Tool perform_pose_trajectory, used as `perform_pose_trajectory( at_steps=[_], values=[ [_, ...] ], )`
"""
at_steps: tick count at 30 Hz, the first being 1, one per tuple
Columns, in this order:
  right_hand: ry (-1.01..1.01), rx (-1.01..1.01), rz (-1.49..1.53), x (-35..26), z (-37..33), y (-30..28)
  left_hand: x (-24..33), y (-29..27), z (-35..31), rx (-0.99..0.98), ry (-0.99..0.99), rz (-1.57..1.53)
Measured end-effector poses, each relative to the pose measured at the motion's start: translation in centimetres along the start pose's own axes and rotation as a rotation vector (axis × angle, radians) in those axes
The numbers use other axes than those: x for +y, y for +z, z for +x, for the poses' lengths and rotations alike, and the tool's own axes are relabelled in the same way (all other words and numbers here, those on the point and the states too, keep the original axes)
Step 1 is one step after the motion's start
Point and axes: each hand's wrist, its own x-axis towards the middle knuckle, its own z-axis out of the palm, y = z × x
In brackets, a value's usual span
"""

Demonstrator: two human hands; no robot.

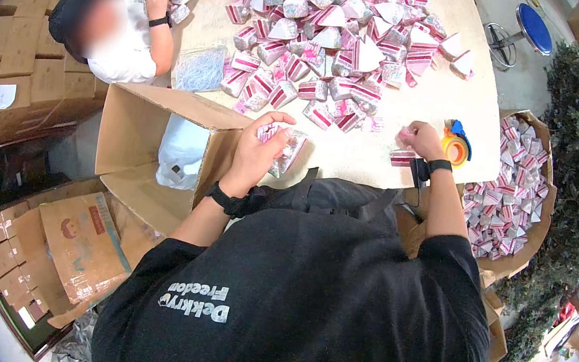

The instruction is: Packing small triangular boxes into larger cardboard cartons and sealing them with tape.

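At the near edge of the table, my left hand (257, 154) is closed around a small clear packet (289, 152) with a red-and-white label. Farther right, my right hand (424, 141) pinches a small pink piece (405, 136) too small to identify. Just below those fingers lies another red-and-white packet (402, 158); whether they touch it I cannot tell. A tape dispenser (456, 147) with yellow-orange tape and a blue part rests right of my right hand. Beyond both hands spreads a large heap of similar packets (325, 44).
An open cardboard box (143, 110) with a whitish plastic bag (181, 153) stands left of my left arm. At the right, another box (543, 196) is full of packets. A person (130, 45) sits at the table's left side, handling packets. Dark greenery (568, 170) lines the right.
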Motion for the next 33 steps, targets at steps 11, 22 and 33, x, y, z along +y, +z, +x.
perform_pose_trajectory(
  at_steps=[11,22,33],
  values=[
    [-0.866,-0.04,0.336,-21.2,-14.9,-8.3,4.4,3.6,-4.0,-0.328,0.352,0.769],
    [-0.748,0.359,0.632,-24.7,-15.6,-7.5,4.9,1.0,-5.9,-0.16,0.543,0.553],
    [-0.447,-0.003,-0.305,-18.4,3.4,8.0,2.0,-2.5,-6.2,0.176,0.635,0.55]
  ],
)
